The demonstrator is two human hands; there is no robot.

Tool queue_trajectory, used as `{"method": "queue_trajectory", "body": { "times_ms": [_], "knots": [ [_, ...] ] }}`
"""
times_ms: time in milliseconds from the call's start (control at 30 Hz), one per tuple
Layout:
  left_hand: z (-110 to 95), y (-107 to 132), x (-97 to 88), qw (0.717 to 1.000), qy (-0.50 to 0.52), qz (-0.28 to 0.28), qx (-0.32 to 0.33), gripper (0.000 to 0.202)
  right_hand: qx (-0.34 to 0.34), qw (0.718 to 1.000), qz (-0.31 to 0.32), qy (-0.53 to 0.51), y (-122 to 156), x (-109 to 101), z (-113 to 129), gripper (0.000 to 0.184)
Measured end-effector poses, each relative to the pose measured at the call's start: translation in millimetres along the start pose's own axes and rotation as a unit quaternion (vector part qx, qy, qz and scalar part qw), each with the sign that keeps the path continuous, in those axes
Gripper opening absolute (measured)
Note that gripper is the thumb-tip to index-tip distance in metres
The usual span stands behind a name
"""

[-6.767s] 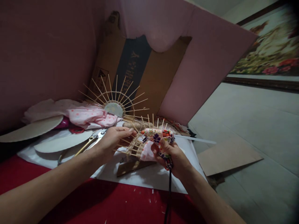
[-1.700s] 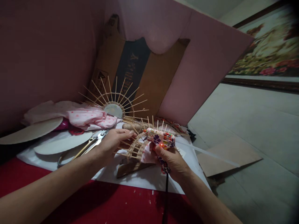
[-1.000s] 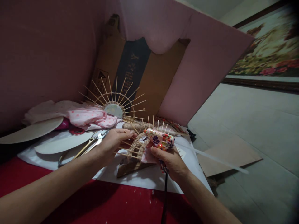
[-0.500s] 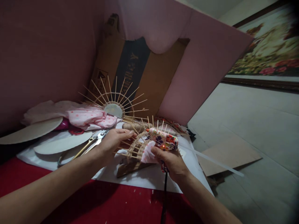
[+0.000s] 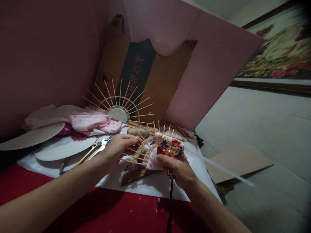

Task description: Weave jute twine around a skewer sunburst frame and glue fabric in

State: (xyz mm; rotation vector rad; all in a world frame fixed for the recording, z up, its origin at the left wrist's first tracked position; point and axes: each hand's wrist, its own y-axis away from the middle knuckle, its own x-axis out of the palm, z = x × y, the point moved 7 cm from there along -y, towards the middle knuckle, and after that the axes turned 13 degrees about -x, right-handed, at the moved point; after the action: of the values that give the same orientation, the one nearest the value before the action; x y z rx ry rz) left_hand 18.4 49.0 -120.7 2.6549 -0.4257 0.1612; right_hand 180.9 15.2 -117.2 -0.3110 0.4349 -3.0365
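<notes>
The fingers of the left hand [image 5: 116, 147] were pinched together on a thin stick of the twine-woven panel [image 5: 146, 157], which lay just to their right, with more of its sticks running beneath them. The right hand [image 5: 179, 170] had its fingers wrapped around a floral-patterned glue gun [image 5: 167, 142]; a red light glowed on its body just above the thumb. The orange nozzle pointed toward the left fingertips, near the panel's upper weave; whether it touched the twine could not be told. A translucent glue stick [image 5: 223, 166] jutted out behind, to the right of the right fingers, and a black cord [image 5: 170, 200] hung below them. Pink cloth [image 5: 153, 162] on the panel showed beside the right thumb.

Beyond the left fingertips lay a twine spool [image 5: 138, 131], and farther back stood a fan-shaped stick frame [image 5: 118, 114]. Shears [image 5: 94, 148] rested left of the left fingers, on a white sheet [image 5: 110, 184] over red cloth [image 5: 131, 213].
</notes>
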Motion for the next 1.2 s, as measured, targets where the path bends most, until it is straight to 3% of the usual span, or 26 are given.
{"method": "queue_trajectory", "body": {
  "times_ms": [400,667,1067,1200],
  "knots": [
    [0.3,-1.2,-0.3,1.000,0.003,0.011,0.011,0.022,-0.005,0.997,0.057,0.052,0.2,5.5,2.9,0.050],
    [-0.9,1.3,-0.4,1.000,0.008,0.005,0.010,0.023,-0.008,0.999,0.017,0.037,0.8,3.0,6.0,0.022],
    [-0.7,2.9,1.2,1.000,0.003,0.007,0.007,0.025,-0.010,0.998,0.014,0.058,1.1,2.5,8.8,0.022],
    [-0.7,2.3,0.5,1.000,0.001,0.009,0.011,0.025,0.007,0.999,0.044,0.021,1.1,7.8,5.4,0.036]
  ]
}}
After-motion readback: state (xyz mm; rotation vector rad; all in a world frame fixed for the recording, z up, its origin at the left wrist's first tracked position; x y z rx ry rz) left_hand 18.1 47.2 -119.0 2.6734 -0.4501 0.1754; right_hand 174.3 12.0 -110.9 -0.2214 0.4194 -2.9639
